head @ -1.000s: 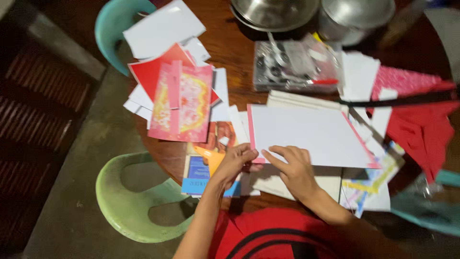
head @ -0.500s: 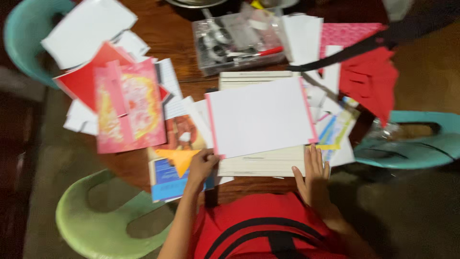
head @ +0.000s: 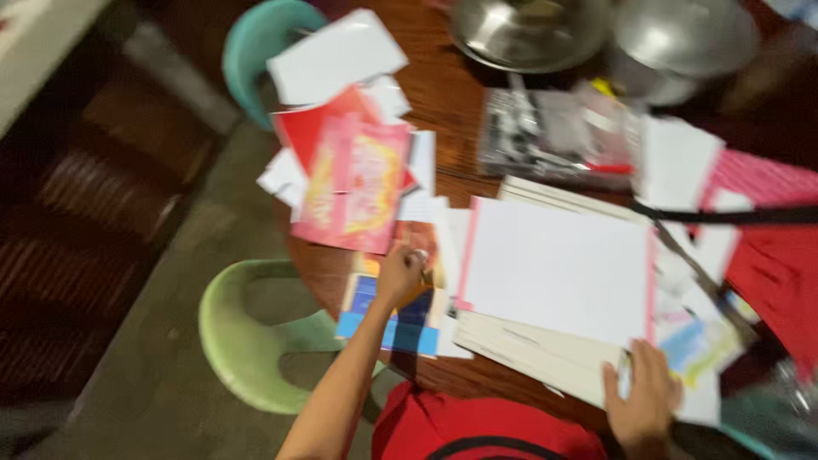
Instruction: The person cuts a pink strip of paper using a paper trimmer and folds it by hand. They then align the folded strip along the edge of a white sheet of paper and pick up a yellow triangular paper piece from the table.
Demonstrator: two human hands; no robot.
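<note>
A white sheet with pink edges (head: 558,268) lies on a stack of cream paper (head: 528,349) on the round wooden table (head: 443,94). My left hand (head: 400,271) rests curled on the loose papers just left of that sheet, above a blue booklet (head: 388,322). The blur hides whether it grips anything. A bit of orange (head: 368,265) shows beside it. My right hand (head: 643,400) lies flat, fingers apart, on the paper stack's near right corner. A pink patterned card (head: 354,183) lies farther left over red and white sheets.
A green plastic chair (head: 247,341) stands at the table's near left and a teal chair (head: 256,43) farther back. Two metal bowls (head: 528,30) sit at the far edge, with a clear plastic box (head: 554,132) in front. Red paper (head: 780,273) and a black strap (head: 733,215) lie right.
The view has swung. My left hand has moved from the white sheet's near corner up onto the papers to its left. My right hand stays at the stack's near edge.
</note>
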